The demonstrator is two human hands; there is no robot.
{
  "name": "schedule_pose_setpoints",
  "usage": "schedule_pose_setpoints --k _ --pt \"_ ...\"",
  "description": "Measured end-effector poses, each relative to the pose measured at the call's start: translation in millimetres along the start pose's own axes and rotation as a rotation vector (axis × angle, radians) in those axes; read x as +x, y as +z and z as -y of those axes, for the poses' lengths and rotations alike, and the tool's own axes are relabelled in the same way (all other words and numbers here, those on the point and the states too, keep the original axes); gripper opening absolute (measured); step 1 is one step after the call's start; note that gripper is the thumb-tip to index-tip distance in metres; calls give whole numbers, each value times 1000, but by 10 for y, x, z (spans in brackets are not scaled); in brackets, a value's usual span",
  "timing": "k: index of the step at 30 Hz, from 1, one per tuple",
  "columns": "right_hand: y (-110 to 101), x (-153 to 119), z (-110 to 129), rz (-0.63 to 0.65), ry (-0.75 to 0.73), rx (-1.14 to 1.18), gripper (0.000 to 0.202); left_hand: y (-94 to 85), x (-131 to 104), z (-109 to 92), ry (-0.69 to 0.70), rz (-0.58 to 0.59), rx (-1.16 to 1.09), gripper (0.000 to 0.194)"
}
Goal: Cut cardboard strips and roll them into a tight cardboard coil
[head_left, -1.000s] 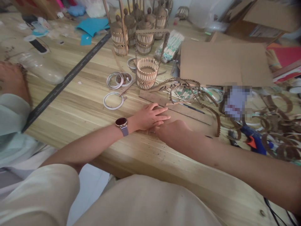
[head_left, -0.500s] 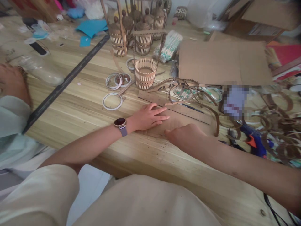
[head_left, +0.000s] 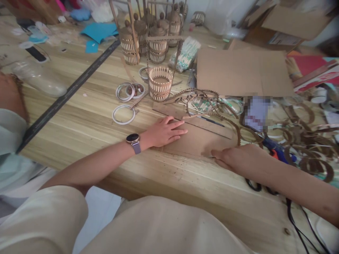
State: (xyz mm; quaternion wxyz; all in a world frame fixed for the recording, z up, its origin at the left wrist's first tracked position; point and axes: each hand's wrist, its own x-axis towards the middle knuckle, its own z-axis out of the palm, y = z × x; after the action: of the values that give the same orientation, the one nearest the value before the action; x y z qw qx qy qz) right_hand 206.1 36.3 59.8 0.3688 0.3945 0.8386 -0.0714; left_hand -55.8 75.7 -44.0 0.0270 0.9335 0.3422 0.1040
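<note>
My left hand [head_left: 169, 132] lies flat with fingers spread on a brown cardboard sheet [head_left: 196, 141], a watch on its wrist. At the sheet's near edge, towards its right end, my right hand [head_left: 233, 157] is closed with the fingertips pointing left. Whatever it pinches, if anything, is too small or hidden to make out. A narrow cardboard strip [head_left: 206, 127] lies along the sheet's far side, with a dark line between them. Beyond it stands a small basket [head_left: 160, 84] of pale sticks and brown bands with a tall handle. A curling corrugated strip [head_left: 233, 123] bends around the sheet's right end.
White tape rolls [head_left: 123, 114] lie left of the basket. Several lidded lantern-like baskets [head_left: 129, 46] stand behind. On the right are a blue glue gun [head_left: 278, 146], cardboard rings [head_left: 315, 164] and black scissor handles [head_left: 253, 185]. Another person's arm [head_left: 12, 97] rests at far left, beside a black strip [head_left: 71, 90].
My right hand has slid to the right along the near edge of the cardboard sheet. My left hand stays flat on the sheet. The view has shifted slightly to the right.
</note>
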Motion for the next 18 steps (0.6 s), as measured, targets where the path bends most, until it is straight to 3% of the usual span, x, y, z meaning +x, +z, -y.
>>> schedule_pose_setpoints --k 4,10,18 --pt "-161 132 207 -145 -35 48 29 7 -8 -5 8 -22 13 41" --pt "-375 536 642 -218 -132 31 29 28 -6 9 7 -8 13 44" --pt "-417 592 694 -223 -143 12 32 36 -3 16 1 5 12 44"
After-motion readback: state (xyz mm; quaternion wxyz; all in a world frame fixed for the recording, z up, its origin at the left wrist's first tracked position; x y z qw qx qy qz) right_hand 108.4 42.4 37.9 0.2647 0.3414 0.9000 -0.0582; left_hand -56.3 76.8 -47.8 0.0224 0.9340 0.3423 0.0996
